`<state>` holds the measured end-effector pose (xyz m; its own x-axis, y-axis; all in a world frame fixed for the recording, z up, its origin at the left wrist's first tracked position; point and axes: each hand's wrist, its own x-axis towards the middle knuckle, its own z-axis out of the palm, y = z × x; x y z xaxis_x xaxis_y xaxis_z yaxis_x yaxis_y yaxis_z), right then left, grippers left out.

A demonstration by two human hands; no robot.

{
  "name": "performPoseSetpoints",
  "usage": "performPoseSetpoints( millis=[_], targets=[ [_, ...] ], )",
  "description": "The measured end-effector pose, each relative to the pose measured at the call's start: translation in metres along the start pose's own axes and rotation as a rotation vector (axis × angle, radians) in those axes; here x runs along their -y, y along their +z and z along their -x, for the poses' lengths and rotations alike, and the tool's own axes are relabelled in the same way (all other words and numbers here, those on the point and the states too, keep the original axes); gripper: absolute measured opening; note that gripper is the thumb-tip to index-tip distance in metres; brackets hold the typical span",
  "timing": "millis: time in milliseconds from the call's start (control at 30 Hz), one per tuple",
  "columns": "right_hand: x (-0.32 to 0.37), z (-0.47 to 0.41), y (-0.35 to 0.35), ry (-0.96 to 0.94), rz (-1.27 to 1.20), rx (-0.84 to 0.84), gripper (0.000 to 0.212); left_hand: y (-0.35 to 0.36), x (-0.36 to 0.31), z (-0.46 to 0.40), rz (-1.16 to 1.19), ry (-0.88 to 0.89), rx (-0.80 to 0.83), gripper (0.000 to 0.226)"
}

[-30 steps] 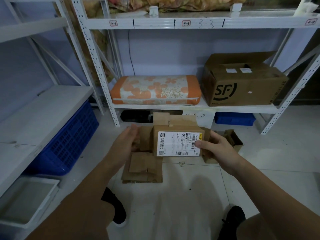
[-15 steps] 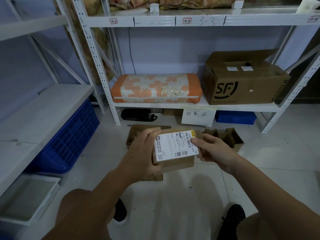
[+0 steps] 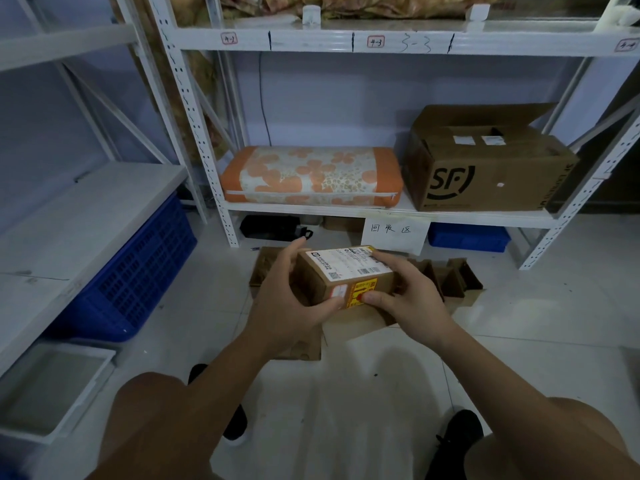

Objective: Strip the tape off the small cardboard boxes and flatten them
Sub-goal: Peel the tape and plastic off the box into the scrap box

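So that I can hunt for tape, my left hand point(image 3: 284, 299) and right hand point(image 3: 410, 296) grip the labelled small box point(image 3: 343, 277) mid-frame, above flat cardboard point(image 3: 360, 323).

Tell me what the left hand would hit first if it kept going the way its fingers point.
The left hand grips the small brown cardboard box, fingers aimed up and away. Straight on, probably the black bag under the white shelf; depth is unclear.

Small box point(image 3: 341, 277) held above floor, just in front of white shelf point(image 3: 381, 211). Left hand point(image 3: 289, 299) grips its left end; right hand point(image 3: 408, 296) grips right end. Flattened cardboard point(image 3: 301, 344) beneath box.
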<state>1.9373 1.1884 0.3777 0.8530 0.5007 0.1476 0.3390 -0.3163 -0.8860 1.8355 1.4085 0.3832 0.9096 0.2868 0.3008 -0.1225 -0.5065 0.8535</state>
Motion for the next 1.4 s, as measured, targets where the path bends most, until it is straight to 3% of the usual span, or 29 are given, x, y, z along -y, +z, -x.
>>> performPoseSetpoints(
  millis=[133, 300, 433, 533, 633, 800, 1033, 1267, 1400],
  targets=[
    [-0.003, 0.002, -0.003, 0.015, -0.122, -0.08, 0.067, -0.003, -0.008, -0.004, -0.009, -0.007, 0.083, 0.111],
    [-0.001, -0.003, -0.01, 0.04, -0.126, 0.012, 0.074, -0.002, -0.009, -0.004, -0.123, 0.002, 0.1, 0.088],
    [0.01, -0.009, -0.012, 0.013, 0.155, 0.056, 0.08, 0.001, -0.005, -0.006, -0.31, 0.017, 0.044, 0.088],
    [0.032, -0.006, -0.001, -0.142, 0.283, -0.013, 0.063, 0.007, -0.004, -0.007, -0.499, 0.045, 0.032, 0.089],
    [0.049, -0.002, 0.014, -0.254, 0.364, 0.041, 0.059, 0.015, -0.007, -0.006, -0.621, 0.053, 0.025, 0.094],
    [0.049, -0.008, 0.031, -0.171, 0.375, 0.033, 0.067, 0.02, -0.011, -0.003, -0.718, 0.072, -0.006, 0.095],
    [0.042, -0.008, 0.028, -0.118, 0.205, -0.02, 0.052, 0.023, -0.017, -0.002, -0.662, 0.036, -0.041, 0.101],
    [0.051, -0.006, 0.022, -0.088, 0.081, -0.008, 0.036, 0.023, -0.021, -0.001, -0.547, 0.082, -0.133, 0.087],
    [0.054, -0.005, 0.02, -0.044, 0.065, 0.065, 0.054, 0.021, -0.02, -0.001, -0.572, 0.119, -0.1, 0.09]
  ],
)
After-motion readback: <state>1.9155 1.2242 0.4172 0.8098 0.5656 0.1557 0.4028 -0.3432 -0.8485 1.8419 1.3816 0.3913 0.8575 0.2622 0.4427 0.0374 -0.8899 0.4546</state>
